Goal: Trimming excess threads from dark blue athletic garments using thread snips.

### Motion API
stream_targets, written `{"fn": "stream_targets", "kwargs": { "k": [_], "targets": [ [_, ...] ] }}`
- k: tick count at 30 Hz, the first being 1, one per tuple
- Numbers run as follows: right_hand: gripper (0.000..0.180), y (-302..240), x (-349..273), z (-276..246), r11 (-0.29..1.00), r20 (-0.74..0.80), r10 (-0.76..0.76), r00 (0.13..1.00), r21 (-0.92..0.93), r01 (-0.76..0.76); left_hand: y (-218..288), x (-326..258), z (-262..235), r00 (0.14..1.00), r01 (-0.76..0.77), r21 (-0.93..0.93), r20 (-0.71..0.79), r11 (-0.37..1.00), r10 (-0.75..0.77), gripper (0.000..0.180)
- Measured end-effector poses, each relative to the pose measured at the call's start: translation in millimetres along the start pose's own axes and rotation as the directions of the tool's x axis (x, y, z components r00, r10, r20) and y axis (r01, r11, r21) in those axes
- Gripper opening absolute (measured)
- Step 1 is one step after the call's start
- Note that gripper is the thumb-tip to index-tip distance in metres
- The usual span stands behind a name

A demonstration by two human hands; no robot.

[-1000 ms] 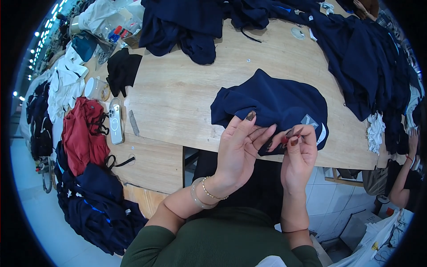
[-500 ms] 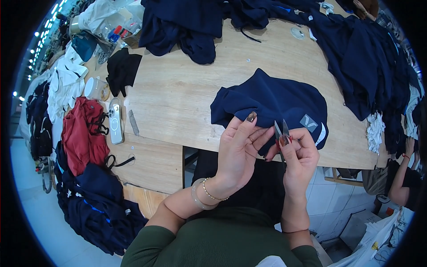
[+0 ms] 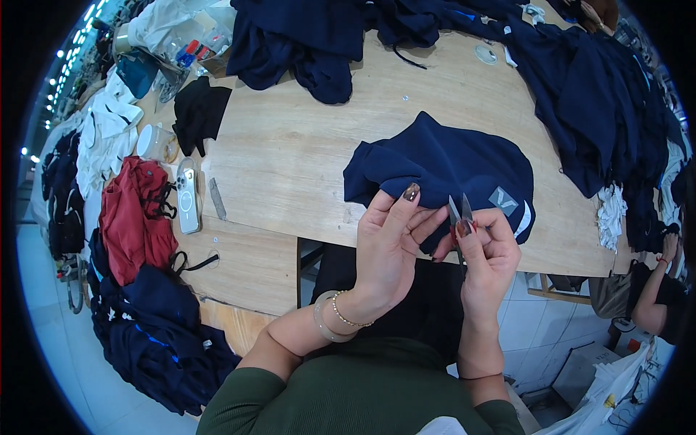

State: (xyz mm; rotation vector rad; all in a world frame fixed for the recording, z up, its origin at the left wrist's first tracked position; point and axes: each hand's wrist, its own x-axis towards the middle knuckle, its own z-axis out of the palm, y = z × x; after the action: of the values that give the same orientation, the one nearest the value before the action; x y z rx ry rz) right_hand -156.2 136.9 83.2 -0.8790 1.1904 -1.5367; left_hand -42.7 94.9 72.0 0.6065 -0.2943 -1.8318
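Since a second ago: small thread snips (image 3: 460, 212) raised into plain sight, blades now pointing up between the two hands; half a second ago already showing, barely shifted since. Garment and table unchanged.

Far left, off the table edge: heap of dark navy clothes (image 3: 156, 333), above it a crumpled red garment (image 3: 134, 217) with black straps, white cloth (image 3: 109, 138) farther up. On the wooden table (image 3: 290, 152) near that edge: a white cup (image 3: 154, 141), a phone (image 3: 188, 196) lying flat, a black cloth (image 3: 197, 112), a small grey strip (image 3: 217, 199) just beside the phone.

Toward the middle: left hand (image 3: 388, 250) raised, palm turned toward the wearer, fingers loosely curled, thumb up, fingertips meeting the right hand's; whether anything thin pinched there, cannot tell. Bangle and bead bracelet on that wrist.

Right of it: right hand (image 3: 489, 257) closed around the snips, gripped low, tips free above the fingers. Directly behind both hands, a folded navy garment (image 3: 449, 167) with pale trim, lying on the table near its front edge.

Far right: long spread of navy fabric (image 3: 602, 109) draped along the table, white scraps (image 3: 610, 214) at its edge, another person's arm (image 3: 656, 290) low in the corner.
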Motion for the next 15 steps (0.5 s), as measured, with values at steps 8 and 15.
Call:
{"fn": "stream_targets", "kwargs": {
  "k": [8,15],
  "targets": [
    [0.009,0.4,-1.0,-0.9,0.999,0.010,-0.009,1.000,-0.032,0.010,0.5,-0.7,-1.1,1.000,0.002,-0.010,0.012,1.000,-0.001,0.012],
    [0.009,-0.4,-0.5,0.6,1.000,-0.002,0.001,1.000,-0.010,-0.001,-0.1,-1.3,-0.7,1.000,0.009,0.001,0.011,1.000,-0.009,0.012]
  ]
}}
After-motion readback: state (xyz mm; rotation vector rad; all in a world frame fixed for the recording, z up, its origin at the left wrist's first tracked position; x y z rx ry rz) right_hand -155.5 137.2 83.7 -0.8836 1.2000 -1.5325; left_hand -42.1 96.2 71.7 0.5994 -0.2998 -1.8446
